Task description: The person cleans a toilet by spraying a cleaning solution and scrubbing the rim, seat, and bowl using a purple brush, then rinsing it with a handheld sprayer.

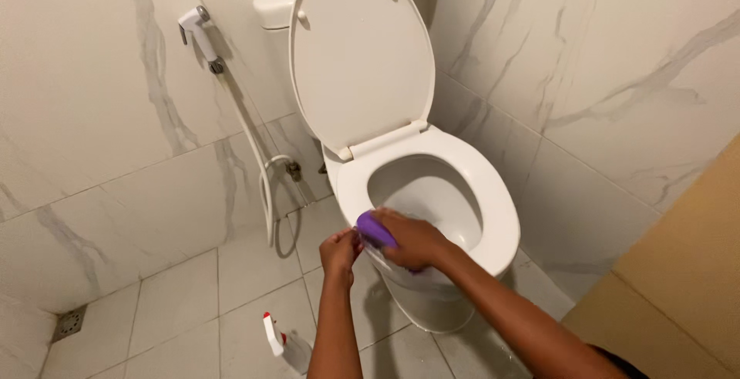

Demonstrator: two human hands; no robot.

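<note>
A white toilet stands in the corner with its lid (361, 47) raised and its seat (493, 194) down. My right hand (416, 240) presses a purple sponge (374, 229) against the front rim of the seat. My left hand (340, 252) is closed right beside it, touching the sponge's near end at the front left of the seat. The part of the sponge under my right hand is hidden.
A white spray bottle with a red trigger (279, 340) lies on the tiled floor below my left arm. A bidet sprayer (196, 32) hangs on the left wall, its hose (266, 186) looping down. A floor drain (69, 322) sits bottom left. A tan panel (678, 279) stands right.
</note>
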